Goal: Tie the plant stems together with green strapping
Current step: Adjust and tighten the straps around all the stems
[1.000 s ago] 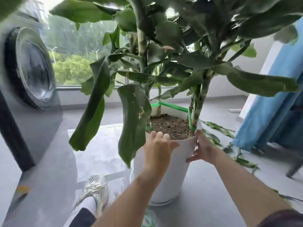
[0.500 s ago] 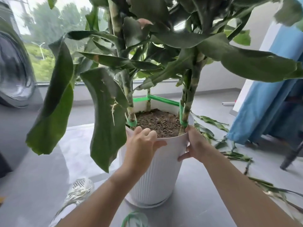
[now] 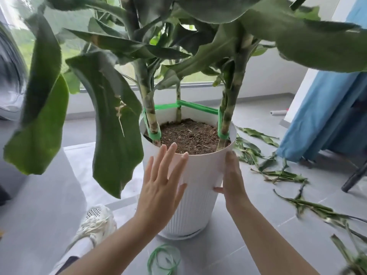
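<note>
Left grip (image 3: 161,187) splayed open at the ribbed white pot (image 3: 200,175), right grip (image 3: 233,179) flat against it; green strapping (image 3: 198,105) loops the stems (image 3: 148,104).

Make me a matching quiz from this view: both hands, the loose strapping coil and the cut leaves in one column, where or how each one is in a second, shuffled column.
Column one
1. left hand
2. right hand
3. coil of green strapping
4. cut leaves

Column two
A. lies on the floor in front of the pot
B. fingers spread, before the pot's near wall
C. strewn on the floor right of the pot
D. against the pot's right side, thumb on the front

Pairs: 1-B, 2-D, 3-A, 4-C
</note>
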Tool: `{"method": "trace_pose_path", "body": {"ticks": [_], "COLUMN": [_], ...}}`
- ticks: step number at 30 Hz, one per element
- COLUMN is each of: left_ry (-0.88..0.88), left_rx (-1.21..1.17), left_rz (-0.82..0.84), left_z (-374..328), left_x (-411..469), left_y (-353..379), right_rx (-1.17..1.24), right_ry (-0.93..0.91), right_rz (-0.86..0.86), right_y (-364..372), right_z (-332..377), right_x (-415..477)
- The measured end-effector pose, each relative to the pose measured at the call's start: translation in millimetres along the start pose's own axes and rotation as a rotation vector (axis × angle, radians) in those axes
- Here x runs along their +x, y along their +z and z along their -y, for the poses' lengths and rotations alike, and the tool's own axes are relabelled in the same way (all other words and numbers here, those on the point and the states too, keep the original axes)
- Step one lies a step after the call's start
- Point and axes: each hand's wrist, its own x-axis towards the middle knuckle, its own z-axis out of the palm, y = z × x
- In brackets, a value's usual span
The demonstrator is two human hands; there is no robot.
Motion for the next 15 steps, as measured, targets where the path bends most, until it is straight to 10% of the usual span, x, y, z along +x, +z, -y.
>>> {"method": "trace_pose_path", "body": {"ticks": [7,15], "left_ry": [0.208,0.106], "left_rx": [0.057,0.261], "left_rz": [0.111,0.645], "left_z": [18.6,41.6], "left_x": [-46.5,-100.3], "left_y": [11.4,39.4], "right_rx": [-0.006,-0.684], "right_ry": [0.170,0.355], "right_rz": [-0.028,0.165], "right_y": [5.7,6.7], "right_z": [-112.2,-211.2], "right_x": [-10.3,-40.6]}}
